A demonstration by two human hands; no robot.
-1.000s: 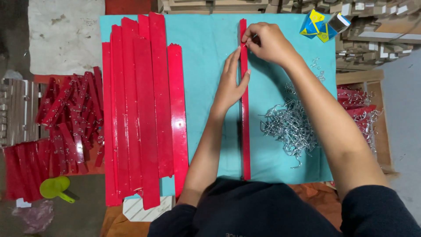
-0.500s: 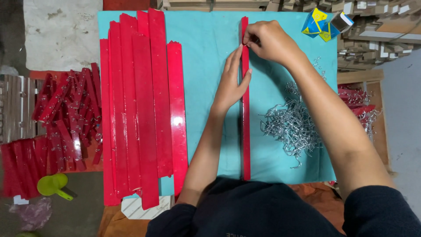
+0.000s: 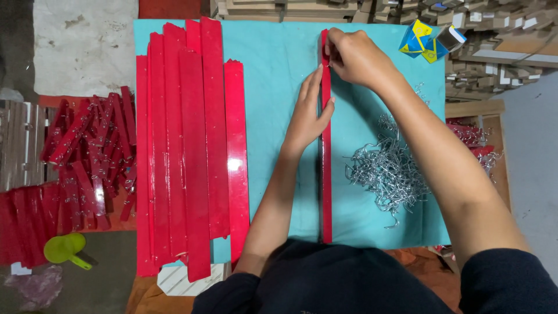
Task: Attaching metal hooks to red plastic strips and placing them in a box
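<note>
A long narrow red strip (image 3: 326, 174) lies lengthwise on the teal tabletop (image 3: 279, 70). My left hand (image 3: 310, 113) rests flat against the strip's left side near its far half, fingers extended. My right hand (image 3: 356, 55) is at the strip's far end, fingers pinched together on something small against the strip; what it pinches is hidden. A heap of small silver metal hooks (image 3: 388, 168) lies just right of the strip, under my right forearm.
Several long red strips (image 3: 192, 145) lie side by side on the table's left part. Left of the table is a pile of shorter red strips with hooks (image 3: 93, 151) and a green scoop (image 3: 65, 249). A blue-yellow box (image 3: 419, 40) sits at the far right.
Both hands stay at the strip's far end; my right hand's fingers have shifted slightly. The view has drifted a little.
</note>
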